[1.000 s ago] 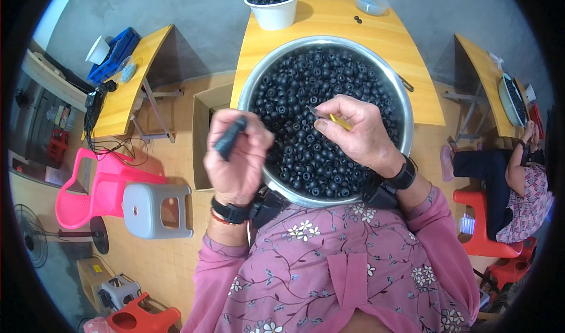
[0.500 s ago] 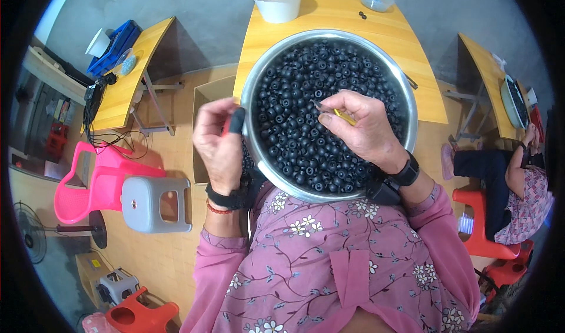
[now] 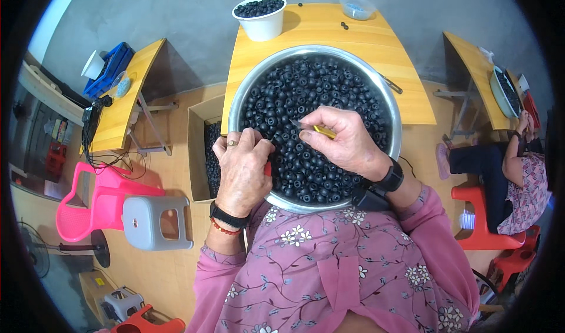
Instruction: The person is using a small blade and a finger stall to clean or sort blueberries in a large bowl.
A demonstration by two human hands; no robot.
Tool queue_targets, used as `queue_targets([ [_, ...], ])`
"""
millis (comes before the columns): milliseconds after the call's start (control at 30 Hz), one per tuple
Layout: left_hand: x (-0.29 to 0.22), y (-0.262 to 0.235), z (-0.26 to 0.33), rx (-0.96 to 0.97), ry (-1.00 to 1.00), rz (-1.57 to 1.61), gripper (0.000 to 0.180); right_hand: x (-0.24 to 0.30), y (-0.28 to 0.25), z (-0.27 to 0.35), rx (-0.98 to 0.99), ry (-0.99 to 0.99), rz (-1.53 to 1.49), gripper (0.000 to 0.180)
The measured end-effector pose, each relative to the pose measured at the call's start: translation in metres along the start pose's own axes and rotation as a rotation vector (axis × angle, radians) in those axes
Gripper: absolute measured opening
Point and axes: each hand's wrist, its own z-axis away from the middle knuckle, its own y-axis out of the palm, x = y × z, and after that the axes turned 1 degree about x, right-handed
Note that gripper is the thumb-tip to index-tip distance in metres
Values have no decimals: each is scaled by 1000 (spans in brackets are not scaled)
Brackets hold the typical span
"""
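Observation:
A large metal bowl (image 3: 396,127), heaped with small black ring-like pieces (image 3: 312,168), stands before me at the table's near edge. My right hand (image 3: 350,147) is closed in a pinch on a small yellow-handled knife (image 3: 323,132), its grey pointed tip turned left above the pieces. Over the bowl's left rim, my left hand (image 3: 242,171) has its back up and its fingers curled down to the pieces. Its fingertips are hidden, so what they pinch does not show. A bit of red (image 3: 268,169) shows beside that hand.
On the wooden table (image 3: 412,92) stand a white tub (image 3: 263,27) of black pieces and a clear dish (image 3: 357,8). A cardboard box (image 3: 198,156) with more pieces is left of the bowl. Pink (image 3: 100,197) and grey (image 3: 156,222) seats stand left; another person (image 3: 524,180) sits right.
My left hand has come right and down, from beside the bowl to over its left side, turning its back up. The right hand still holds the knife. The view has shifted slightly.

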Motion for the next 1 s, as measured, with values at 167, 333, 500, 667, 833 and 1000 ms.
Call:
queue_targets([
  [167,-2,-2,-4,-53,-30,80,32,-2,0,0,-5,-27,24,13],
  [333,5,2,-7,-217,0,518,26,-4,2,1,-18,-43,11,13],
  [500,-6,10,-4,-172,-118,1572,21,-2,1,1,-18,32,-26,15],
  [667,-17,16,-5,-24,-223,1879,27,1,-1,2,12,47,-123,17],
  [833,-21,18,-5,21,-246,1885,25,7,-4,5,99,-17,-299,19],
  [1000,-19,25,-5,-29,-218,1913,26,8,-5,5,115,-63,-182,20],
])
